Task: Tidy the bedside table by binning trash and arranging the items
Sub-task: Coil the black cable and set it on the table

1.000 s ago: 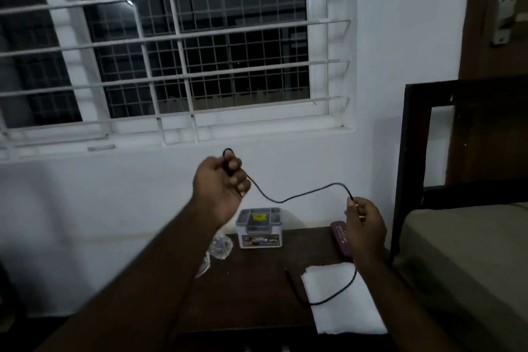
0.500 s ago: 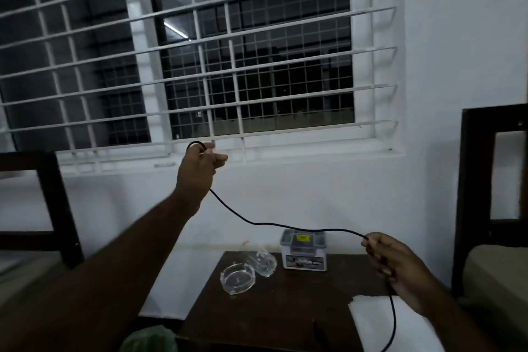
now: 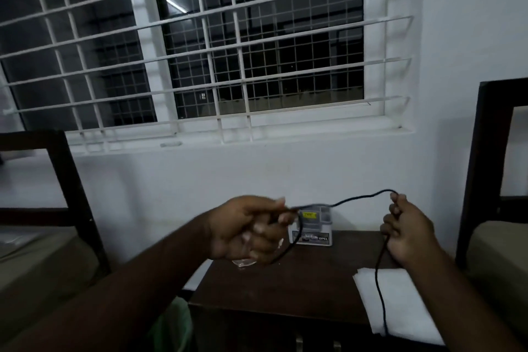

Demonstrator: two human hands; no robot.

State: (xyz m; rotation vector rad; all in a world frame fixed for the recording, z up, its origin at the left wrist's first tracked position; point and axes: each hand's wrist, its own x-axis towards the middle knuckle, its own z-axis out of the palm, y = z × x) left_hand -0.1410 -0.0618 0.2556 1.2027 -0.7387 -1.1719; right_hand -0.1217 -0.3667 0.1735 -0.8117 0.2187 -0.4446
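Your left hand (image 3: pixel 245 230) is out in front of you, above the left side of the dark table (image 3: pixel 285 288). Its fingers are curled tight around the black cable (image 3: pixel 354 199). A small loop of cable hangs under that hand. The hand looks a bit blurry.

From there the cable runs sideways to the right, up in the air, with a soft bump in it. It passes in front of the little grey box (image 3: pixel 313 227), which sits at the back of the table by the wall.

Your right hand (image 3: pixel 405 230) is held up with the knuckles facing you. Its fingers pinch the cable near the top. Below that hand the cable hangs down over the white paper (image 3: pixel 400 303) on the right side of the table.
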